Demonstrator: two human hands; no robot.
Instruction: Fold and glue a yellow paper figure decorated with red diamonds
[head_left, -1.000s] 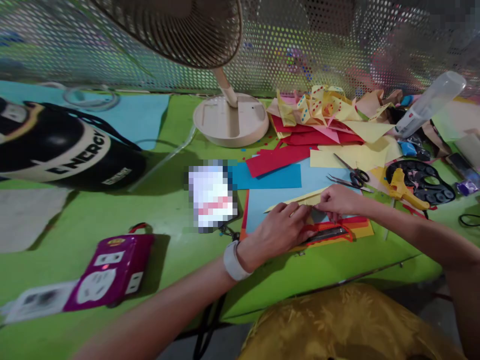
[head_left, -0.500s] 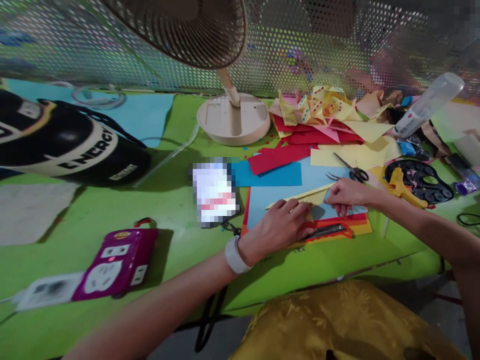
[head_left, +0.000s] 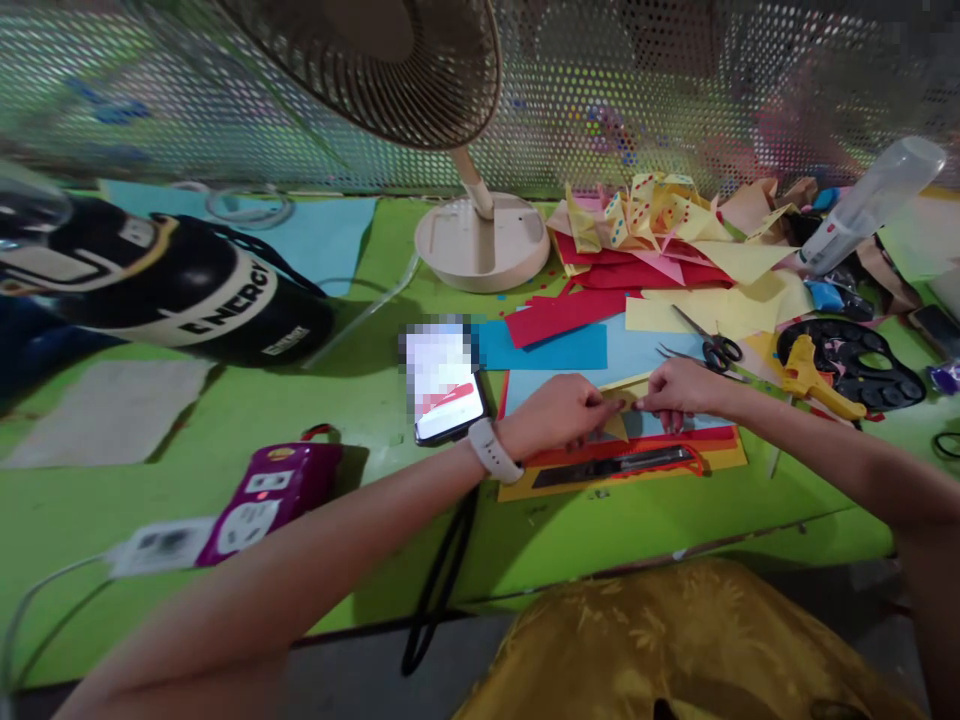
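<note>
A folded piece of yellow paper [head_left: 627, 397] lies over light blue, red and orange sheets. My left hand [head_left: 564, 412], with a white band at the wrist, pinches its left part between thumb and forefinger. Opposite it, my right hand [head_left: 679, 388] is closed with its fingertips on the right part of the same paper. The two sets of fingertips almost meet, and they cover part of the folds. Just below them rests a box cutter [head_left: 626, 462] with an orange-red rim. Black scissors [head_left: 716, 350] lie open beyond my right hand.
A phone [head_left: 444, 385] lies left of the sheets. Farther left are a purple power strip [head_left: 274, 495] and a large black bottle [head_left: 217, 290]. A fan base [head_left: 482, 242] stands behind. Paper scraps [head_left: 652, 225], a yellow glue gun [head_left: 814, 378] and a black palette [head_left: 892, 365] occupy the right.
My left hand has gone from lying flat over the yellow paper to pinching it, uncovering more of the box cutter. My right fingertips are now closer to the left ones. The view has shifted slightly.
</note>
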